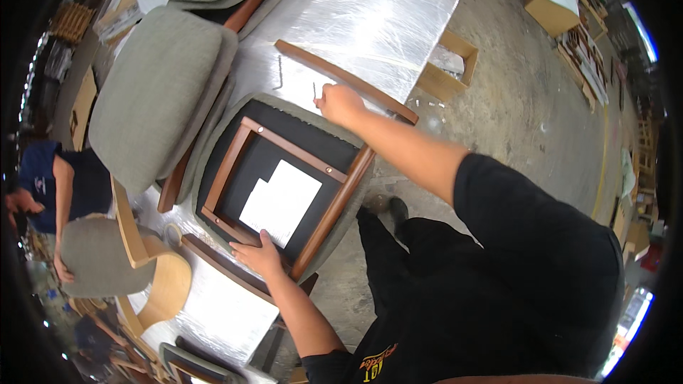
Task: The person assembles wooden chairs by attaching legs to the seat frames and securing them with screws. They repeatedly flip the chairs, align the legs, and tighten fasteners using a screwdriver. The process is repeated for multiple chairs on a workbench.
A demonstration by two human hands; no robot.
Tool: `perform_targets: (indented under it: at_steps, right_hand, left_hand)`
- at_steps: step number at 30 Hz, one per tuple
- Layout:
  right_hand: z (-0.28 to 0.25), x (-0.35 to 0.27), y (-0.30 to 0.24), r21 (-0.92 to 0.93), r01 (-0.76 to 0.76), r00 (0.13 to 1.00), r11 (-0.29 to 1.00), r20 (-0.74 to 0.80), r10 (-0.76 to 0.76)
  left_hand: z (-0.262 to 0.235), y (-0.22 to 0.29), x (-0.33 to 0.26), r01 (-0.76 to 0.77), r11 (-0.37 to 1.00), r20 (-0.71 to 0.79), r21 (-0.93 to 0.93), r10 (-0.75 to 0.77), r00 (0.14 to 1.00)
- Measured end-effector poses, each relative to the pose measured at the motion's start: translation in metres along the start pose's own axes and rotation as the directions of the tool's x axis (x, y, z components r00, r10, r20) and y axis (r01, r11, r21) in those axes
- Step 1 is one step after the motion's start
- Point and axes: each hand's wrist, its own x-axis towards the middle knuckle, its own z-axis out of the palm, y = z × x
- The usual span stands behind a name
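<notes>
An upturned grey upholstered chair seat with a brown wooden frame [284, 178] is laid on the plastic-wrapped table [377, 21], a white paper sheet [281, 203] lying on its black underside. The left hand [260, 256] is pressed flat, fingers spread, on the seat's near edge. The right hand [340, 103] is reached to the far edge and closed around a small metal hex key [314, 91]. A curved brown wooden rail [345, 80] is set just beyond, and a grey cushioned seat [160, 92] is stacked to the left.
</notes>
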Motion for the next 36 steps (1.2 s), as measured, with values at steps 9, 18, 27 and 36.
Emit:
perform_targets:
  at_steps: [9,18,27,36]
  right_hand:
    - [0.009,0.026,-0.036,-0.273,0.071,0.989,0.959,0.148,-0.031]
    - [-0.071,-0.092,-0.060,-0.209,0.113,0.768,0.971,0.639,0.048]
    - [-0.062,-0.107,-0.066,-0.308,0.203,0.784,0.929,0.620,0.034]
    - [-0.046,-0.092,-0.120,-0.477,0.383,0.721,0.791,0.689,0.067]
  left_hand:
    - [0.003,0.000,-0.006,0.128,0.991,0.056,0.044,-0.131,0.990]
    - [0.003,-0.005,-0.004,0.114,0.992,0.090,-0.054,-0.109,0.990]
    - [-0.022,0.037,-0.018,-0.522,0.706,-0.398,-0.478,0.355,0.846]
    - [0.021,0.136,-0.053,-0.469,0.564,0.242,-0.679,0.776,0.583]
